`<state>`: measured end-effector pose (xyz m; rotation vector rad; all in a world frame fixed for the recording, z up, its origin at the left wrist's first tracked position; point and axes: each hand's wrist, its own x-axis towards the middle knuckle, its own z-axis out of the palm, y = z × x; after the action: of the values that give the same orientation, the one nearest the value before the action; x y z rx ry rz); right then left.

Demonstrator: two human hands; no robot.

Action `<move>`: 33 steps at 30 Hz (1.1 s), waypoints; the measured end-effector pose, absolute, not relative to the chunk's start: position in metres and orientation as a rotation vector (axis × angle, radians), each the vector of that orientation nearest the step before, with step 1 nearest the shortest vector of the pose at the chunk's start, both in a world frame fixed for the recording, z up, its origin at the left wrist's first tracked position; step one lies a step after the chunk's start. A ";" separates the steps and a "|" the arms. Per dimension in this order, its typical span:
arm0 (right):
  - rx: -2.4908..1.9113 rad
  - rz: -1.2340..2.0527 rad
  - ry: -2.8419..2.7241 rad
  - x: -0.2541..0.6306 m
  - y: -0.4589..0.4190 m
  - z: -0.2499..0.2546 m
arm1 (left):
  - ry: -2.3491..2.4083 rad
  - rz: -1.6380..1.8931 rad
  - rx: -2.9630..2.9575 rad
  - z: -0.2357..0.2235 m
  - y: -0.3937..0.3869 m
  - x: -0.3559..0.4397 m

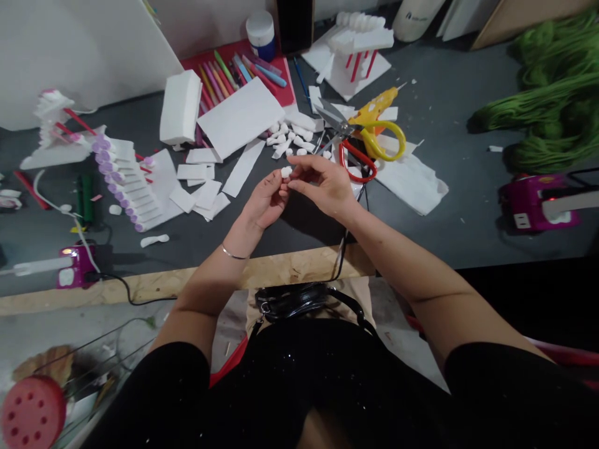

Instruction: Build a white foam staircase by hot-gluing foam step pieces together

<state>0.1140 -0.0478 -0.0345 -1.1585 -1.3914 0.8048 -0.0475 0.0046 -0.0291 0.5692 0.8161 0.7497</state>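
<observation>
Between the fingertips of my left hand (pixel 269 198) is a small white rolled piece (pixel 286 172), pinched near the middle of the view. My right hand (pixel 325 186) comes in from the right, thumb and forefinger apart, their tips close to the piece; I cannot tell whether they touch it. Just beyond the hands lies a pile of small white rolled pieces (pixel 291 136). Scissors (pixel 345 128) with a red and a yellow handle rest beside the pile, next to a yellow glue gun (pixel 379 112). White rectangular strips (pixel 203 193) are scattered left of my hands.
A small white staircase with purple rolls (pixel 126 181) stands at left. Markers (pixel 224 75) lie on red card behind a white sheet (pixel 241 118). A white model on red sticks (pixel 360 50) stands at the back. Green yarn (pixel 547 93) and a purple power strip (pixel 533 202) lie right.
</observation>
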 end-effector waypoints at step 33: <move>-1.224 0.802 -1.267 0.111 -0.048 -0.029 | 0.802 1.010 1.135 -0.047 0.002 -0.044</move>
<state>0.1109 -0.0481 -0.0286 -1.2237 -1.2673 0.8020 -0.0440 0.0017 -0.0468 1.1347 0.8023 1.0104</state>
